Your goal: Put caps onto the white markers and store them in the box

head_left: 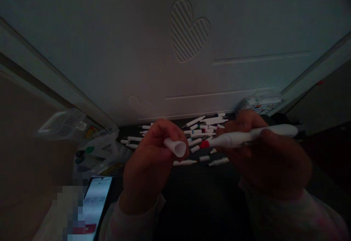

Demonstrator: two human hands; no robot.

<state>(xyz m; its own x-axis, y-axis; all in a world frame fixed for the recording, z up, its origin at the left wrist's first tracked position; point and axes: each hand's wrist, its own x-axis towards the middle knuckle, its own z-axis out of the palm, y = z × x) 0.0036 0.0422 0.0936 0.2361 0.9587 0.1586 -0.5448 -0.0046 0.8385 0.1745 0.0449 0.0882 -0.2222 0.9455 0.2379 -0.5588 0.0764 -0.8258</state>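
Observation:
In the dim head view, my left hand [149,164] pinches a hollow white marker cap [176,147], its round mouth facing right and toward me. My right hand [270,160] grips a white marker [244,137] lengthwise. The marker lies nearly level, with a red end [204,144] pointing left toward the cap. Cap and marker are apart. Behind and between both hands, several white markers [196,133] lie in a loose heap on a dark surface [161,171]; some have coloured bands or ends. My hands hide parts of the heap.
A white panel with raised hearts [189,33] stands upright behind the heap. At left are a clear plastic case [64,124] and a clear container [95,153] with dark and green round ends inside. A lit phone [94,204] lies front left. A clear bag [261,102] sits back right.

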